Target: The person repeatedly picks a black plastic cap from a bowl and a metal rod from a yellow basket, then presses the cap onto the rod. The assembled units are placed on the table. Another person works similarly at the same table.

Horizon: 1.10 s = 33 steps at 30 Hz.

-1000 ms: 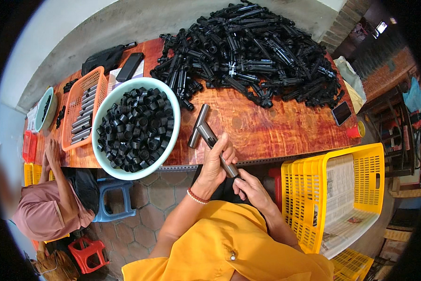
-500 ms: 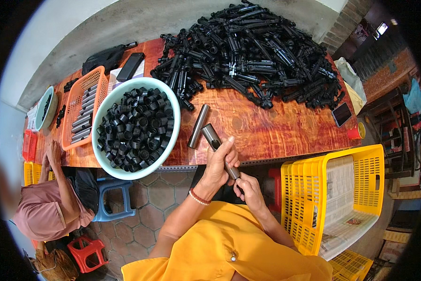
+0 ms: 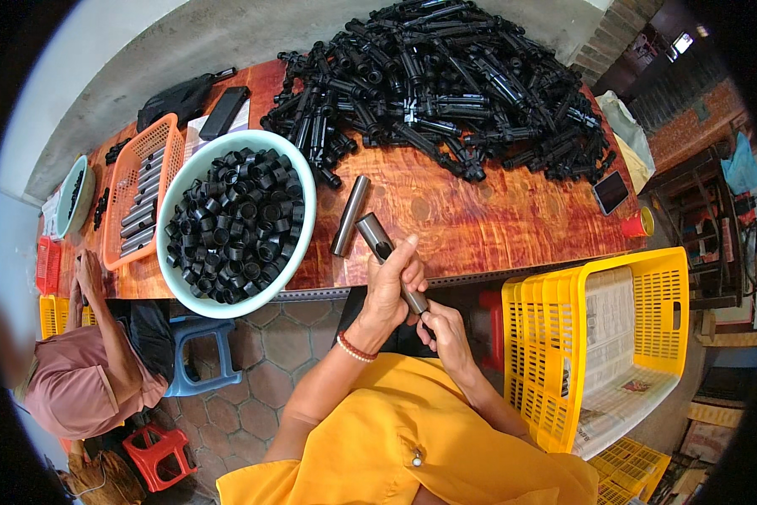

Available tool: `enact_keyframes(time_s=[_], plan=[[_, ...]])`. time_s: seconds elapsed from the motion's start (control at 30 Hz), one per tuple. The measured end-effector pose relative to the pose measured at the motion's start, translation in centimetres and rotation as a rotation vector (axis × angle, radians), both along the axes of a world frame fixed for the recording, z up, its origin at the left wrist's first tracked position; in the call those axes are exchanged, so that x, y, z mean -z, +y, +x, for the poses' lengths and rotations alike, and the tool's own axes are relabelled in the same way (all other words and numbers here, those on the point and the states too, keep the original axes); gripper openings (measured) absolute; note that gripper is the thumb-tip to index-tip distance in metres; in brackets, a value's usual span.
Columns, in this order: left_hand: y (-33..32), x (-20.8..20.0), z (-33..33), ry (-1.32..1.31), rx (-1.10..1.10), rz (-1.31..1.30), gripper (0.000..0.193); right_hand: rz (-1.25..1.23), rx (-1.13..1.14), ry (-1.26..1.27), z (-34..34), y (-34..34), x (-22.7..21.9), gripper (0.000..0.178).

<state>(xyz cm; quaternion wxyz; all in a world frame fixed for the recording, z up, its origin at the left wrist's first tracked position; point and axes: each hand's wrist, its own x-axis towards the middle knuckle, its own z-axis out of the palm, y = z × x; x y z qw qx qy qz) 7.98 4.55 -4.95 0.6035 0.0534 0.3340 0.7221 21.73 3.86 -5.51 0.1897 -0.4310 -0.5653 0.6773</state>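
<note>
My left hand (image 3: 387, 293) is wrapped round a dark grey metal tube (image 3: 371, 231) with a cut-out slot in its side, tilted with its upper end over the table edge. At the tube's lower end, the curled fingers of my right hand (image 3: 447, 332) close on it. A second metal tube (image 3: 350, 215) lies on the table just left of the held one. Beside it stands a pale blue-green basin (image 3: 308, 231) full of short black plastic rings (image 3: 231, 227).
A big heap of black tubular parts (image 3: 446, 84) covers the table's back. An orange basket (image 3: 166, 160) of metal tubes stands left, near a seated person (image 3: 92, 379). Right are a phone (image 3: 610, 193), a red can (image 3: 639, 223) and a yellow crate (image 3: 580, 353) lined with newspaper.
The whole view has shifted slightly. My right hand sits a little closer round the tube's lower end; my left hand keeps its hold.
</note>
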Motion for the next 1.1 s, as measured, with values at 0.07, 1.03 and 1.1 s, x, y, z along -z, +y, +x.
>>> enact_keyframes(time_s=[0.07,1.03,1.1], plan=[[0.0,-0.1,0.1,0.004,-0.008,-0.009,0.03,0.011,-0.016,0.006,0.1,0.0,0.3,0.028],[1.1,-1.7,-1.9,-0.291,-0.047,0.477,0.046,-0.526,-0.137,0.366,3.2,2.3,-2.6,0.025],[1.1,-2.1,-1.7,-0.18,-0.131,0.234,0.046,-0.112,-0.028,0.153,2.2,1.4,-2.8,0.024]])
